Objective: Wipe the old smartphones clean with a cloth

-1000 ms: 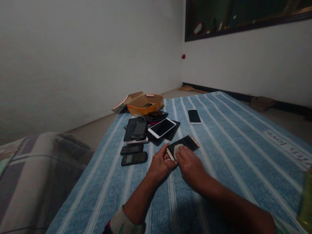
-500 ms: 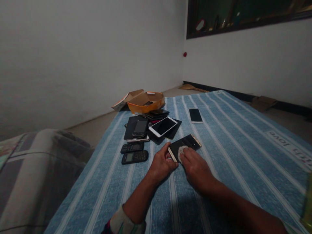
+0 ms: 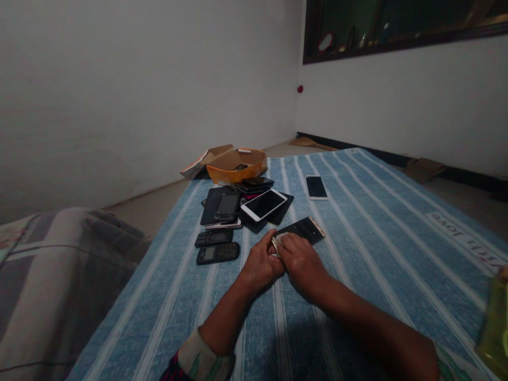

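A smartphone [image 3: 305, 229] with a dark screen and gold ends is tilted above the striped cloth. My left hand [image 3: 262, 260] grips its near left end between thumb and fingers. My right hand [image 3: 304, 263] pinches a pale crumpled cloth [image 3: 279, 241] and presses it on the screen close to that end. The fingers of my right hand hide part of the cloth and the near edge of the phone. Left of my hands lie two black keypad phones [image 3: 218, 253], one behind the other. A white smartphone [image 3: 263, 205] rests on a pile of dark phones beyond.
An orange cardboard box [image 3: 237, 173] with its lid open stands at the far end of the blue striped cloth [image 3: 369, 254]. Another white smartphone [image 3: 316, 188] lies apart at the right. A yellow-green object [image 3: 494, 328] is at the right edge, and a draped fabric [image 3: 59, 286] at the left.
My right hand has slid the cloth left across the screen to the phone's near left end. My left hand keeps its hold on the phone. The view has shifted slightly.
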A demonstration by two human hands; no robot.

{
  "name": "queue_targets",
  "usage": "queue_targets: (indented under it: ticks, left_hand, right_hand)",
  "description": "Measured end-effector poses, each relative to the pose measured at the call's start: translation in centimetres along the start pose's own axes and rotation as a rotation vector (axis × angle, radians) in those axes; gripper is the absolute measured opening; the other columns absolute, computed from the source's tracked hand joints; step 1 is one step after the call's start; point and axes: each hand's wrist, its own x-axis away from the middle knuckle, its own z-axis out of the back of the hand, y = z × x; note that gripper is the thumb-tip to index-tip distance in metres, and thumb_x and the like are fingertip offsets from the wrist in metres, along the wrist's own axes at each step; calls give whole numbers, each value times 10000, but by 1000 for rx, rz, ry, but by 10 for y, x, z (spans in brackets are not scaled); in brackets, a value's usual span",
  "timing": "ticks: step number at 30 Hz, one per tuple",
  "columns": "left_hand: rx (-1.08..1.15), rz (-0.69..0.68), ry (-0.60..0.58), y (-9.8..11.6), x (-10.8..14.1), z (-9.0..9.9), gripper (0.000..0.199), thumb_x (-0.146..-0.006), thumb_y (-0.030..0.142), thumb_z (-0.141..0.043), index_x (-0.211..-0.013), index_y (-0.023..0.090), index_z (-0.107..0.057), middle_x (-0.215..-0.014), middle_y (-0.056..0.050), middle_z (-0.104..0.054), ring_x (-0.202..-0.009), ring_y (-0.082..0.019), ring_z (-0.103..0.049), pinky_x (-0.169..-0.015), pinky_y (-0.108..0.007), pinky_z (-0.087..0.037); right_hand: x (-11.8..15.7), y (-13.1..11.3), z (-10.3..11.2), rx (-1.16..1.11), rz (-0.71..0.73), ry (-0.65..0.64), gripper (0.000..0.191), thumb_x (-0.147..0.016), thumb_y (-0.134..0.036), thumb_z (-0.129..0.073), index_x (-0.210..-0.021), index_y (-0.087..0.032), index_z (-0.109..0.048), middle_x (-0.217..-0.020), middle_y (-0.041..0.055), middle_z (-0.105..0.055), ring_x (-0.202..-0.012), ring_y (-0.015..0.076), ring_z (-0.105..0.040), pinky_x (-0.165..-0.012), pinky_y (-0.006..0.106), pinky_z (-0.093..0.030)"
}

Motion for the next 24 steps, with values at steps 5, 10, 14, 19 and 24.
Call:
queue_targets:
  ticks: [5,10,14,19,24]
  left_hand:
    - [-57,-43,14,7,1,0,651,-518,96,-705,-1157,155,-595,-933,-4,-682,-831,-186,-627,-692,-233,-508]
    - [-14,-32,47,-1,0,-1,692,-520,134,-729,-1195,151,-578,-934,-16,-674,-817,-180,-619,-696,-240,-499]
    - [10,10,-12,-6,0,-2,797,-525,120,-722,-1289,142,-496,-855,15,-634,-667,-108,-549,-558,-184,-423]
    - [21,23,-63,-4,2,-2,792,-547,106,-695,-1306,117,-466,-794,38,-594,-583,-65,-469,-480,-156,-335]
    - [-26,10,-31,0,2,0,860,-535,114,-749,-1343,125,-457,-900,-4,-650,-726,-130,-582,-619,-201,-465]
  right_hand:
    - [-15,-1,-2,-2,-31,-35,119,-945,-238,-592,-974,-139,-651,-956,98,-639,-955,249,-545,-785,372,-457]
    - [1,-1,2,8,48,-16,143,-956,-131,-512,-1005,-120,-646,-981,111,-641,-978,256,-554,-785,370,-463]
    - [22,0,5,30,81,19,225,-966,-104,-450,-1113,-109,-621,-1058,132,-636,-1031,267,-563,-815,379,-486]
    - [32,1,2,29,79,72,266,-1001,-148,-387,-1128,-113,-619,-1071,134,-641,-1078,276,-548,-853,399,-502]
    - [20,-1,-2,1,49,86,244,-1008,-186,-406,-1079,-144,-635,-1050,123,-642,-1076,267,-547,-855,401,-495]
